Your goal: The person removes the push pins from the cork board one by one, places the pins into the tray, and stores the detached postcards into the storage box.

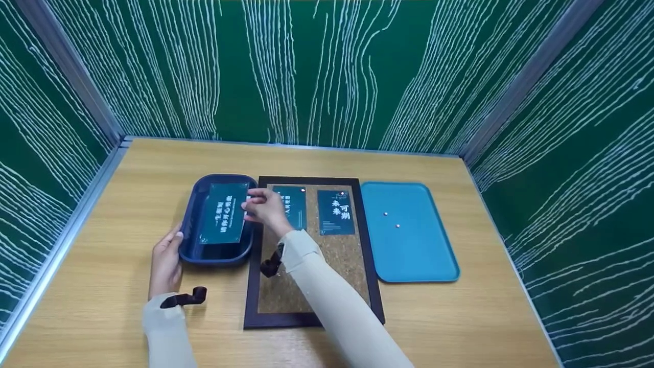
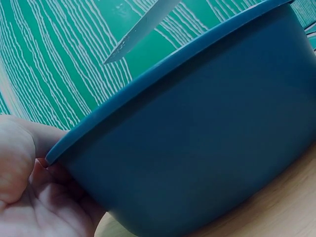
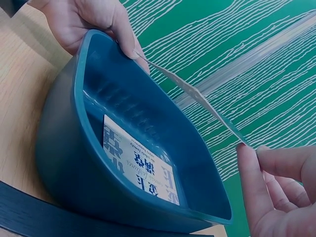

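Note:
My left hand (image 1: 165, 259) grips the near left rim of a deep blue plastic basin (image 1: 217, 262), thumb over the edge and fingers against the outer wall. Above the basin, my right hand (image 1: 269, 210) pinches the right edge of a dark green card (image 1: 219, 217) with white lettering between thumb and fingers. In the right wrist view this card (image 3: 200, 98) appears nearly edge-on, its far end close to the left thumb. Another card (image 3: 140, 160), pale with blue lettering, lies inside the basin.
A dark-framed cork board (image 1: 291, 296) lies right of the basin. Two green cards are on it, the right one (image 1: 335, 225) with a pin (image 1: 342, 193) at its top. Further right is a turquoise tray (image 1: 419, 255) holding two small pins (image 1: 397, 226). Green walls surround the wooden table (image 1: 92, 306).

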`<state>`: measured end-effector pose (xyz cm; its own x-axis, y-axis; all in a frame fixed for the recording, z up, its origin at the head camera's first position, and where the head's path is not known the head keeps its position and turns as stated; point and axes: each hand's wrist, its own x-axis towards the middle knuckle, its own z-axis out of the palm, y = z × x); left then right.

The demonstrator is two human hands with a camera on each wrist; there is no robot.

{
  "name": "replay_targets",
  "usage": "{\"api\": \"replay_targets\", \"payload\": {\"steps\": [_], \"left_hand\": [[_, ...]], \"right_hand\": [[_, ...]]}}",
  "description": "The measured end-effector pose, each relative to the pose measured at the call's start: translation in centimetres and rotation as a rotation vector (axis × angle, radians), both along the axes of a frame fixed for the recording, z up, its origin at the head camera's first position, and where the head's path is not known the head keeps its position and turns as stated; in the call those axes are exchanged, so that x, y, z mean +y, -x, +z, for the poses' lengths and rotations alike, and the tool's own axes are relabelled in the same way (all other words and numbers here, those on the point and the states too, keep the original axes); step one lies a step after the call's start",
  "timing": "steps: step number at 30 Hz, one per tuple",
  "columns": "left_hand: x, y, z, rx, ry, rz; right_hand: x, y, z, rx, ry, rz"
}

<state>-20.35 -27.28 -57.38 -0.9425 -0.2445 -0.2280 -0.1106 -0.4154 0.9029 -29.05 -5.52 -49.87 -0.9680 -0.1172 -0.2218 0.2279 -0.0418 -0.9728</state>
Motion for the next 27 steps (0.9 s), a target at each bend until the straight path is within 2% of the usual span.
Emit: {"api": "replay_targets", "payload": {"steps": [5, 12, 27], "left_hand": [[-0.01, 0.0, -0.05, 0.005, -0.006, 0.002], [0.04, 0.07, -0.07, 0.032, 0.055, -0.001], [-0.02, 0.05, -0.01, 0.004, 0.023, 0.016]], "right_hand": [[0.0, 0.03, -0.13, -0.002, 0.003, 0.015], [-0.05, 0.31, -0.49, 0.016, 0.037, 0.047], [0.21, 0.16, -0.83, -0.018, 0.007, 0.055]]}}
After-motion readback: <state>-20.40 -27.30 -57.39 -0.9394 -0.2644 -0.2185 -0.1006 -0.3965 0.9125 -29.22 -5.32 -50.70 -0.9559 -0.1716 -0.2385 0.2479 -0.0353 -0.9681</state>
